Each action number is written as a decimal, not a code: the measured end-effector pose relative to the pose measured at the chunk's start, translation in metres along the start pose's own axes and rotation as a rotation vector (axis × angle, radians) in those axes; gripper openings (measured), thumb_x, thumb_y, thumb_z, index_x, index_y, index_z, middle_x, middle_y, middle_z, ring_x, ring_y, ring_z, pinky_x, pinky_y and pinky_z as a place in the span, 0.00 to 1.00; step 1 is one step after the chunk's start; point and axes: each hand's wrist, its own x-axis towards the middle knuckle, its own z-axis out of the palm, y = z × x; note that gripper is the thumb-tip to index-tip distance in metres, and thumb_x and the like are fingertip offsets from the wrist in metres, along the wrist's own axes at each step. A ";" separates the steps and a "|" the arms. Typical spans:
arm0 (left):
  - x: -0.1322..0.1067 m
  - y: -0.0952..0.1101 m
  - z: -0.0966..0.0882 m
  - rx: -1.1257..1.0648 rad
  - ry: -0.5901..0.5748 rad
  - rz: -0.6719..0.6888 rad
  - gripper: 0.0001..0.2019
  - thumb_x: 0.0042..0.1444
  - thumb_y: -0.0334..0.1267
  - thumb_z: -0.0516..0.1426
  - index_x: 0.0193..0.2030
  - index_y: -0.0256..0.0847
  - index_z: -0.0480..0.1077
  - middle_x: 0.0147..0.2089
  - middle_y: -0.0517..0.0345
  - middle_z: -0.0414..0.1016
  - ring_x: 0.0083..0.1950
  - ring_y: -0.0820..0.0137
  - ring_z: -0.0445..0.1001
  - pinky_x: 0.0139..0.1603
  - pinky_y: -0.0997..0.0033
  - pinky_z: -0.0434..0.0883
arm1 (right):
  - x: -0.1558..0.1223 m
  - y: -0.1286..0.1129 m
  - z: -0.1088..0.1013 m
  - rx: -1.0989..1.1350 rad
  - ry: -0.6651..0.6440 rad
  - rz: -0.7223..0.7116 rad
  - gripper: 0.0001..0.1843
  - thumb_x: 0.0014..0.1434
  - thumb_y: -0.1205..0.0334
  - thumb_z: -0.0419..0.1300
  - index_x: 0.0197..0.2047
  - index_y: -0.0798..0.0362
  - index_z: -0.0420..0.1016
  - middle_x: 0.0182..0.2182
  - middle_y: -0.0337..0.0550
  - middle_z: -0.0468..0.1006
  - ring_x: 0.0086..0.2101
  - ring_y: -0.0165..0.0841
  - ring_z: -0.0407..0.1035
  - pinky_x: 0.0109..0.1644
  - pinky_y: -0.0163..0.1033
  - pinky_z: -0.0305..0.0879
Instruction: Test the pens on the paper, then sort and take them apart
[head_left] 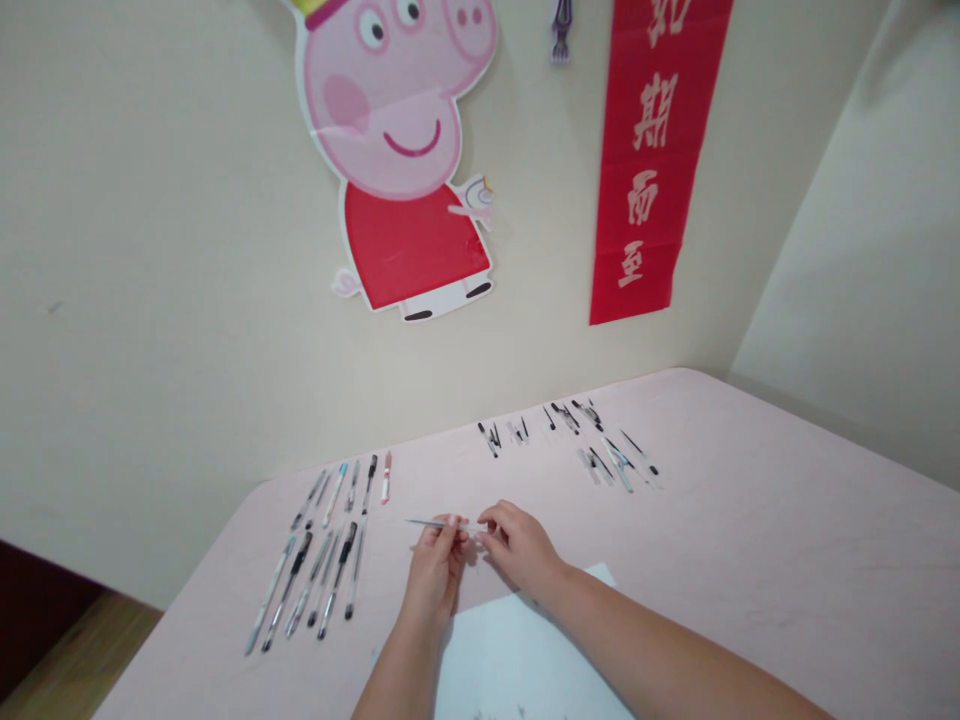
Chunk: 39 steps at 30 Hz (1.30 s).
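My left hand (435, 565) and my right hand (519, 545) meet over the middle of a pink table (750, 560). Both pinch a thin clear pen (433, 523) that lies level between them, its tip pointing left past my left fingers. My left fingers grip its middle. My right fingertips close on its right end. A white sheet of paper (517, 660) lies under my forearms.
Two rows of pens (330, 540) lie on the table to the left. Small pen parts and caps (592, 440) are spread near the far edge by the wall. A cartoon pig cutout (405, 150) and a red banner (652, 150) hang on the wall.
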 end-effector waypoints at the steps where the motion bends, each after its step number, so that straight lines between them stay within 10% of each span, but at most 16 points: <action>1: 0.000 0.000 0.000 0.002 -0.007 -0.003 0.13 0.40 0.35 0.68 0.30 0.34 0.70 0.26 0.60 0.74 0.24 0.80 0.70 0.24 0.83 0.70 | 0.000 -0.001 0.000 0.011 -0.004 -0.015 0.05 0.55 0.69 0.58 0.35 0.51 0.74 0.30 0.39 0.72 0.32 0.31 0.66 0.37 0.34 0.59; 23: 0.006 0.011 -0.006 -0.178 0.385 0.188 0.10 0.60 0.33 0.50 0.29 0.35 0.68 0.25 0.59 0.71 0.26 0.78 0.71 0.26 0.82 0.68 | 0.018 0.037 -0.013 0.345 0.256 0.228 0.07 0.54 0.59 0.54 0.30 0.54 0.70 0.27 0.39 0.71 0.31 0.33 0.64 0.36 0.36 0.59; 30: 0.002 0.008 -0.004 -0.020 0.268 0.122 0.05 0.53 0.35 0.57 0.32 0.35 0.67 0.24 0.61 0.71 0.24 0.79 0.70 0.24 0.83 0.68 | 0.017 0.042 -0.011 0.385 0.330 0.292 0.10 0.55 0.55 0.53 0.30 0.52 0.68 0.24 0.36 0.70 0.29 0.33 0.65 0.34 0.36 0.60; 39: -0.009 -0.014 0.005 0.548 0.045 -0.071 0.22 0.44 0.50 0.62 0.36 0.40 0.57 0.15 0.66 0.68 0.13 0.76 0.64 0.14 0.80 0.62 | 0.019 0.048 -0.010 -0.005 0.298 0.182 0.06 0.52 0.67 0.52 0.28 0.52 0.70 0.29 0.42 0.72 0.33 0.35 0.66 0.39 0.38 0.62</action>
